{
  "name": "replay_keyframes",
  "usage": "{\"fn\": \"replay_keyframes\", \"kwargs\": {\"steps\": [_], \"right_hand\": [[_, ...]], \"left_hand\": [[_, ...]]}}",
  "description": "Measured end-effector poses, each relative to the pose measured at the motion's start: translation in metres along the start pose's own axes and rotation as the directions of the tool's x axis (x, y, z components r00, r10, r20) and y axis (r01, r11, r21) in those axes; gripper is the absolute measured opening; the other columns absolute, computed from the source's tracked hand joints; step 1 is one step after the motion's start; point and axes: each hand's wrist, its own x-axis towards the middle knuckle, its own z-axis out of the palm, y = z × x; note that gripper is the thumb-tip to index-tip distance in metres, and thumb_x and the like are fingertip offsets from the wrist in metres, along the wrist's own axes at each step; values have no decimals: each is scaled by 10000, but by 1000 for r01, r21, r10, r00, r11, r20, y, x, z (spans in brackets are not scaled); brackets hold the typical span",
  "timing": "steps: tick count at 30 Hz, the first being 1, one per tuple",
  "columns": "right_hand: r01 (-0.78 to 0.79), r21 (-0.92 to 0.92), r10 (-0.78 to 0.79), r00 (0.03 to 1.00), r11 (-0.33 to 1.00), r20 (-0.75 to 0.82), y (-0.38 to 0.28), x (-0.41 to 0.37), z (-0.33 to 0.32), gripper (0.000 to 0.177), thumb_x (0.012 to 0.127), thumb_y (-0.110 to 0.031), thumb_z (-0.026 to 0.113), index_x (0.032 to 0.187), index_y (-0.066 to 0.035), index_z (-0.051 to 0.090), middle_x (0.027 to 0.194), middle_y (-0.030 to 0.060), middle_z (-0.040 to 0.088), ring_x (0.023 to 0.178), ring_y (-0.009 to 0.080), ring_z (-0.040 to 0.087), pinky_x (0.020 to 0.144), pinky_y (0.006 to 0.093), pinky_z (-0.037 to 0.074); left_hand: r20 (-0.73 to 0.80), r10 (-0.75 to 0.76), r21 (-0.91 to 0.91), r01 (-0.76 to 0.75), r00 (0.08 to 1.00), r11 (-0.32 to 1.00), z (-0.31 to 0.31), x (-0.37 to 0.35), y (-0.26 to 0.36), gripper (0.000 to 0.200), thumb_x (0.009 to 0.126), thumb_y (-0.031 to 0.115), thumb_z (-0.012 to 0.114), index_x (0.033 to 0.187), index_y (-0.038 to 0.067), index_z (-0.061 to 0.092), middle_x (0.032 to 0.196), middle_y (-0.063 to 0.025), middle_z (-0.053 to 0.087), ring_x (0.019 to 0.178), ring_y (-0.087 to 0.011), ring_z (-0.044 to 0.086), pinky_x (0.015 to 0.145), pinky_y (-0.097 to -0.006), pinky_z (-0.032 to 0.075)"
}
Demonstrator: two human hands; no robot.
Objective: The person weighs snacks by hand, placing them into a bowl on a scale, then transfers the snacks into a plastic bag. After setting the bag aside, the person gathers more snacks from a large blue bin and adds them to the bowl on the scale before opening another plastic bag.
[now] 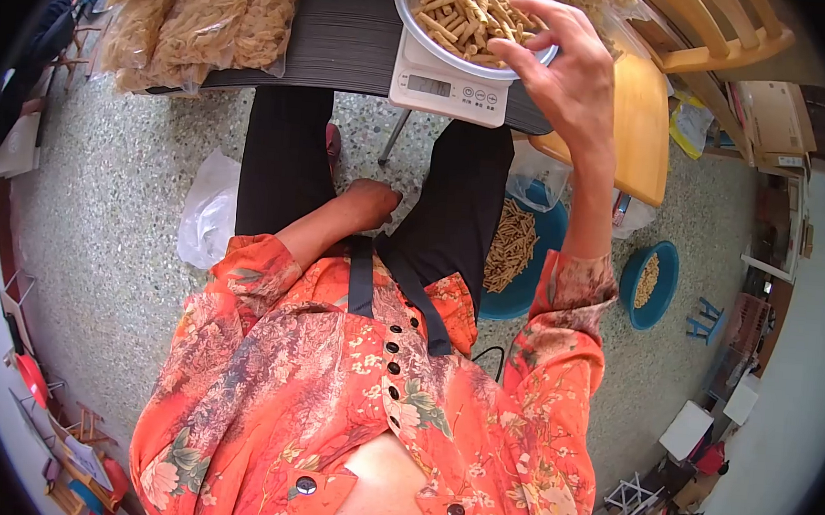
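My right hand (pixel 569 72) is over the right rim of a white bowl (pixel 403 8), its thumb and fingers apart with nothing visible between them. Short tan sticks (pixel 463 20) fill the bowl, which sits on a white digital kitchen scale (pixel 451 95) at the table's near edge. The scale's display faces me, but its digits are too faint to read. My left hand (pixel 370 204) is curled into a loose fist between my thighs, away from the table, and no object shows in it.
Clear bags of tan, crinkled food (pixel 214 24) lie on the dark table (pixel 342 32) at left. On the floor to my right are a teal basin (pixel 546 231) and a smaller one (pixel 660 304), both holding tan pieces. A wooden chair (pixel 640 120) stands beside the table.
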Motion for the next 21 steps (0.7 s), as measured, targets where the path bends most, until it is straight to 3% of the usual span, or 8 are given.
{"fn": "replay_keyframes", "kwargs": {"steps": [2,3,7,14,16,21], "right_hand": [[-5,22,3,996,1000,86,-9,21,5,340,805,-129,779,1089,5,648,962,109,670,713,182,663,655,310,553],[-36,2,36,986,999,165,-3,25,5,437,766,-181,787,1144,-11,647,1048,159,635,839,282,667,761,375,540],[-1,-133,40,957,991,287,0,37,10,356,798,-175,761,1121,-57,668,1003,169,627,912,335,653,807,414,528],[89,-71,-65,957,993,282,-2,34,10,251,842,-97,700,1090,-69,672,968,168,611,898,346,648,803,419,527],[226,-103,-198,952,969,232,3,34,14,206,857,-77,675,1063,-70,671,956,158,609,870,356,649,767,425,537],[303,-236,-261,945,923,195,8,31,22,158,853,-69,674,1011,-68,669,938,143,610,819,338,659,702,414,559]], "left_hand": [[-8,0,2,0,1000,1000,-2,0,2,308,808,272,769,1015,62,680,974,-154,715,980,-347,689,796,-477,544],[-11,0,3,0,1000,1000,-1,0,2,304,808,270,769,1015,65,683,972,-150,716,983,-344,689,796,-475,544],[-26,21,-9,-22,999,1000,-1,0,2,301,808,268,770,1020,72,688,985,-141,717,993,-336,688,799,-474,543],[-22,43,-31,-44,999,999,-1,1,4,316,814,265,762,1031,58,662,985,-159,694,971,-363,679,780,-490,536],[-14,61,-34,-62,998,998,2,3,1,351,819,266,753,1055,40,627,970,-182,669,943,-393,671,763,-510,527],[-21,75,-46,-76,997,996,3,2,0,352,823,265,751,1063,41,625,967,-182,662,941,-392,669,769,-511,524]]}}
